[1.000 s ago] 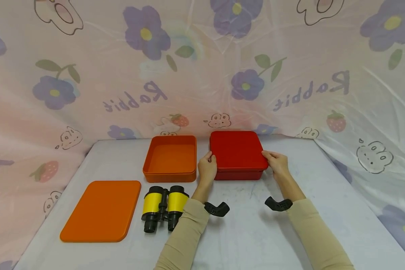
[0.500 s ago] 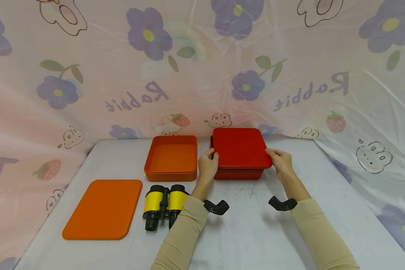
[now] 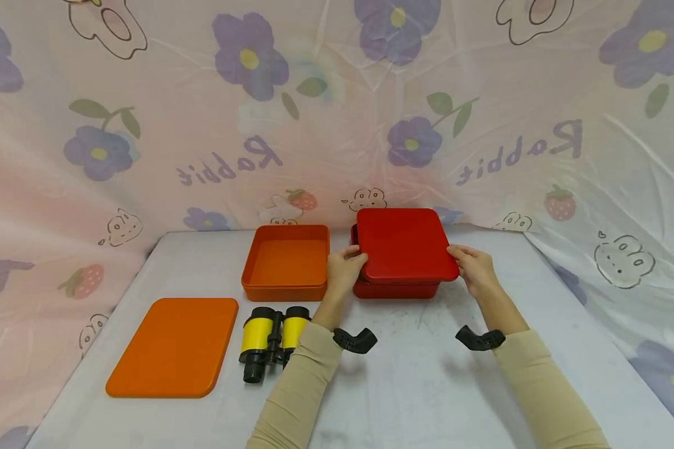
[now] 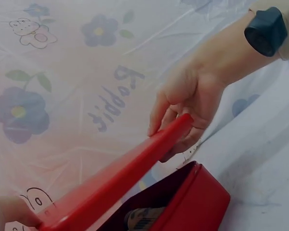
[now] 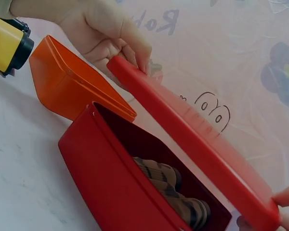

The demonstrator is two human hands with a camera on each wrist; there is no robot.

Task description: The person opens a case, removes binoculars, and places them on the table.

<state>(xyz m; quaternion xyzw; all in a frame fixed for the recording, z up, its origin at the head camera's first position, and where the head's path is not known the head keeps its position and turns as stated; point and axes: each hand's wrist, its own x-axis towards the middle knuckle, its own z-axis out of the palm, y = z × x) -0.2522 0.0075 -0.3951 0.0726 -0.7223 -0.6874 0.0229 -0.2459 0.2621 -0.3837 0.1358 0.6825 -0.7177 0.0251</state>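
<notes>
My left hand [image 3: 344, 272] pinches the left edge of a red lid [image 3: 407, 244], and my right hand [image 3: 475, 269] pinches its right edge. Raised off the red box [image 3: 395, 290], the lid leaves a gap that shows in both wrist views. Through it, in the right wrist view, a brown camouflage-patterned object [image 5: 178, 195] with two rounded barrels and dark ends lies inside the box. The lid covers most of the box's inside in the head view.
Left of the red box stands an open orange box [image 3: 285, 294]. In front of it lie yellow and black binoculars [image 3: 257, 335], partly hidden by my left forearm. An orange lid [image 3: 174, 348] lies flat at the left. A printed cloth [image 3: 337, 112] hangs behind the white table [image 3: 415, 380].
Both hands have lifted the red lid off the red box and shifted it slightly to the right, opening a gap. The orange box, its lid and the binoculars stay in place.
</notes>
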